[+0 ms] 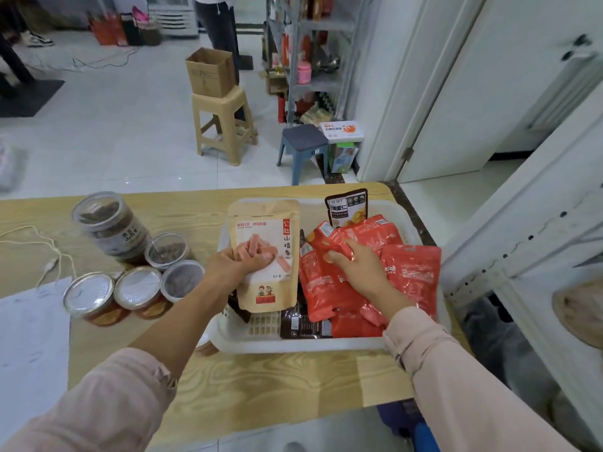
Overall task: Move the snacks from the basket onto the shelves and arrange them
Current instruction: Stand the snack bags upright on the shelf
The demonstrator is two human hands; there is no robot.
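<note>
wood-grain table (pixel 267 383), white tiled floor. beyond: beige stool (pixel 225 125) carrying carton (pixel 210 71), blue stool (pixel 303 141), metal shelves (pixel 313 60) beside white door. jars (pixel 111 223) at table left, clear lids. white basket (pixel 293 345) at table right, holds snacks. beige pouch (pixel 266 230) upright over basket left side, pink sticks printed; left grip (pixel 231 265) clamped on its middle. glossy red packs (pixel 411 275) piled in basket right half; right grip (pixel 362 269) pinches top one.

Dark packet (pixel 301 324) half hidden under red packets (pixel 411 275)
</note>
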